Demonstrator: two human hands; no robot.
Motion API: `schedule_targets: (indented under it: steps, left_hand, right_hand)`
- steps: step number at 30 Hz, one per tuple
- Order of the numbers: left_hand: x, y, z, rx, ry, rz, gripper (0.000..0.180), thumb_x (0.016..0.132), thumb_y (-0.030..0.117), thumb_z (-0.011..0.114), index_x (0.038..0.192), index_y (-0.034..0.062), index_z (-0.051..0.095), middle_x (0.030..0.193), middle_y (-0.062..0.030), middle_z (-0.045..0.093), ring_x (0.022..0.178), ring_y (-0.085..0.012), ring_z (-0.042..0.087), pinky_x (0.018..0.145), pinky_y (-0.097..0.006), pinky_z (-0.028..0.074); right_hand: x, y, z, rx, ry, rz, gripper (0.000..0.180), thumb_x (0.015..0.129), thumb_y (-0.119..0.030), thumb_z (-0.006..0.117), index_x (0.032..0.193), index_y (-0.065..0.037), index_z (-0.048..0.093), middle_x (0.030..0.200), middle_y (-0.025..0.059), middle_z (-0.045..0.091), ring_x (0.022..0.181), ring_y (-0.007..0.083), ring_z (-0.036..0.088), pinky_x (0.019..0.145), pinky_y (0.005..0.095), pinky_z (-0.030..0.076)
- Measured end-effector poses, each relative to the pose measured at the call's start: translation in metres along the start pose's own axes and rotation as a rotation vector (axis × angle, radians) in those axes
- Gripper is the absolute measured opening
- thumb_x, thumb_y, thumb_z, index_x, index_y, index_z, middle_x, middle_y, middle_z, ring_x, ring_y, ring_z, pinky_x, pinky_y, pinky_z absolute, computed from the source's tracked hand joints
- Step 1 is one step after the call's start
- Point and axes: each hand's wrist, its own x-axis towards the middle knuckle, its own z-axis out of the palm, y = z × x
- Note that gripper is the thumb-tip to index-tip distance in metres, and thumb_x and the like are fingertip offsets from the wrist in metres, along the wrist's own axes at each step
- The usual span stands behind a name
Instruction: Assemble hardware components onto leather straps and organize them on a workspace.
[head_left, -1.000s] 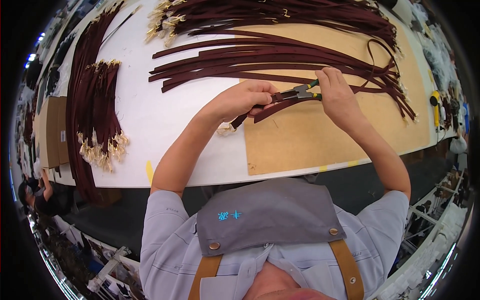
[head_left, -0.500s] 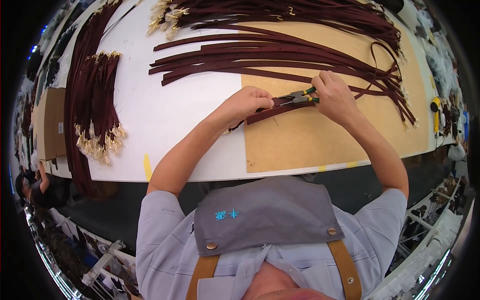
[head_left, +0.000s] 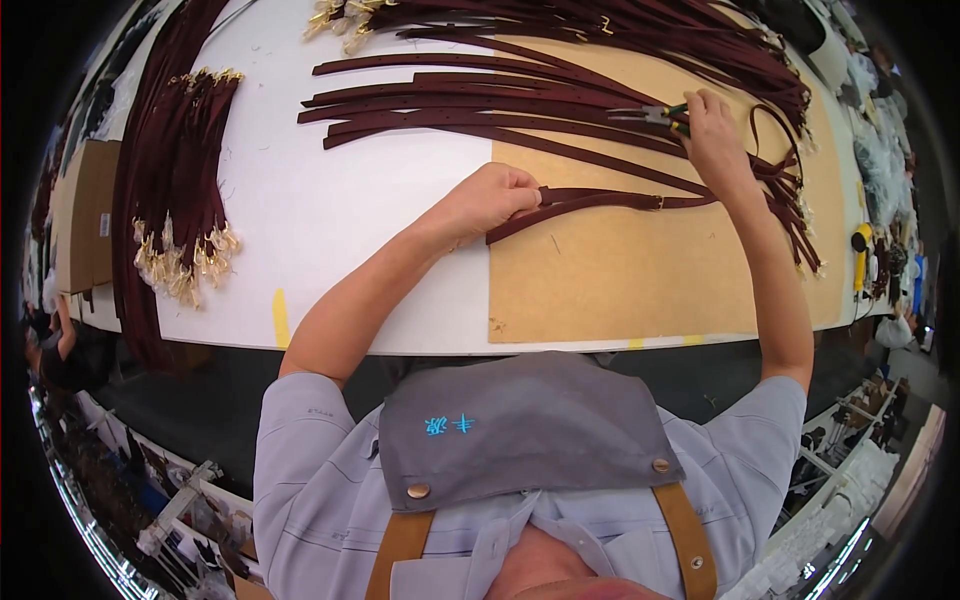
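Our left hand rests knuckles-up on the white surface, fingers curled into a closed grip on the near end of a dark maroon leather strap. The forearm runs back toward our body on a slant, elbow low at the surface's front edge. The strap lies flat across the tan board, stretching rightward from that hand to just under our right wrist.

Our right hand is reached farther out and higher, arm nearly straight, with the fingers wrapped shut around the green handles of a pair of pliers. The metal nose of the pliers points left over the spread of loose straps fanned across the surface beyond the board.

Off to our left, well apart from both hands, a bundle of straps with gold buckles lies in a long pile beside a cardboard box at the surface's edge.
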Motion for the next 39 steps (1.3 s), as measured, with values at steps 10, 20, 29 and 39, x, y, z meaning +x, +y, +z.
schedule_targets:
  steps: [10, 20, 29, 39]
  left_hand:
    - [0.003, -0.005, -0.008, -0.161, -0.053, -0.022, 0.017, 0.093, 0.019, 0.057, 0.086, 0.0051, 0.064, 0.064, 0.0046, 0.055, 0.048, -0.0020, 0.042, 0.042, -0.018, 0.028]
    - [-0.002, 0.003, -0.008, -0.156, -0.125, -0.049, 0.015, 0.093, 0.018, 0.056, 0.090, 0.0045, 0.061, 0.061, 0.0020, 0.054, 0.046, -0.0026, 0.035, 0.044, -0.019, 0.025]
    - [-0.001, 0.003, -0.008, -0.122, -0.155, -0.034, 0.015, 0.095, 0.017, 0.055, 0.096, 0.0037, 0.060, 0.063, 0.0031, 0.054, 0.049, -0.0013, 0.035, 0.045, -0.018, 0.026]
    - [-0.004, 0.000, -0.001, -0.056, -0.125, 0.056, 0.015, 0.098, 0.016, 0.051, 0.099, 0.0029, 0.059, 0.066, 0.0038, 0.053, 0.052, -0.0016, 0.037, 0.047, -0.018, 0.027]
  right_hand:
    - [-0.025, -0.178, -0.027, 0.887, 0.007, -0.363, 0.023, 0.077, -0.009, 0.074, 0.096, -0.005, 0.063, 0.094, 0.0101, 0.058, 0.092, 0.0296, 0.057, 0.078, 0.0403, 0.049]
    - [-0.013, -0.122, -0.064, 1.030, -0.445, 0.156, 0.019, 0.088, -0.017, 0.065, 0.089, 0.002, 0.066, 0.064, 0.0116, 0.057, 0.056, 0.0176, 0.048, 0.056, 0.0333, 0.041]
    - [-0.009, -0.118, -0.057, 0.855, -0.539, 0.211, 0.024, 0.088, -0.021, 0.064, 0.085, 0.003, 0.066, 0.057, 0.0115, 0.051, 0.053, 0.0191, 0.045, 0.053, 0.0351, 0.037]
    - [-0.022, -0.121, -0.033, 1.012, -0.501, 0.334, 0.022, 0.088, -0.019, 0.064, 0.082, 0.002, 0.065, 0.058, 0.0042, 0.050, 0.055, 0.0098, 0.043, 0.051, 0.0296, 0.036]
